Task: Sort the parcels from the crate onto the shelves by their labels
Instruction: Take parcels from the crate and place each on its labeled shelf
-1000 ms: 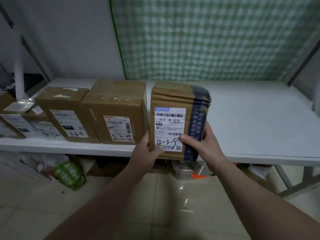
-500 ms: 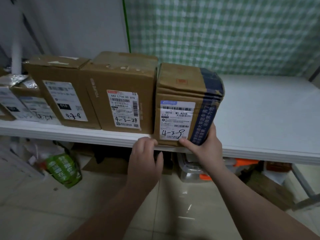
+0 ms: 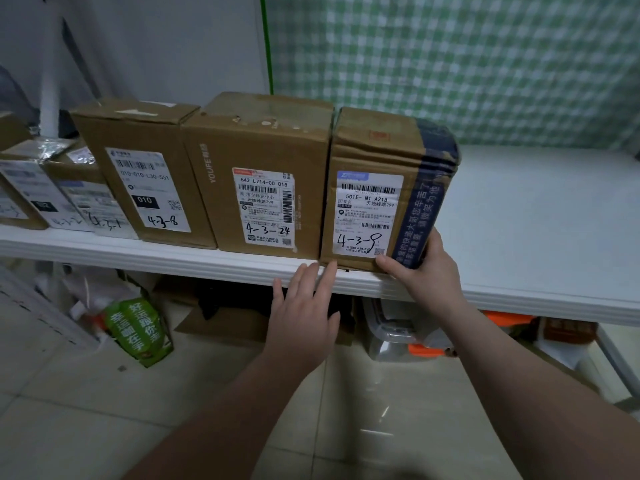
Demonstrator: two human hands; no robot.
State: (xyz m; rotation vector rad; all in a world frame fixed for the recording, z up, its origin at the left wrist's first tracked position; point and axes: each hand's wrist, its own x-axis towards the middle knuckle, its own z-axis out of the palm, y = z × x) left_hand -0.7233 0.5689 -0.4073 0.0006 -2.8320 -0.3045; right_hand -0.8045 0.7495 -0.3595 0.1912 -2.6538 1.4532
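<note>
A brown cardboard parcel (image 3: 377,157) with dark blue tape and a label marked 4-3-9 stands upright on the white shelf (image 3: 536,216), pushed against the parcel marked 4-3-24 (image 3: 256,174). My right hand (image 3: 420,268) grips its lower right corner, thumb on the front face. My left hand (image 3: 303,306) is off the parcel, fingers straight, with the fingertips at the shelf's front edge just below the two parcels.
Left of these stand a parcel marked 4-3-8 (image 3: 145,174) and several smaller labelled parcels (image 3: 52,192). The shelf stretches bare to the right. Under it lie a green bag (image 3: 138,330), flat cardboard (image 3: 221,323) and a clear plastic bin (image 3: 391,334) on the tiled floor.
The 4-3-9 parcel went from the shelf's front edge back into line beside the 4-3-24 parcel. My left hand let go of it and opened below the shelf edge.
</note>
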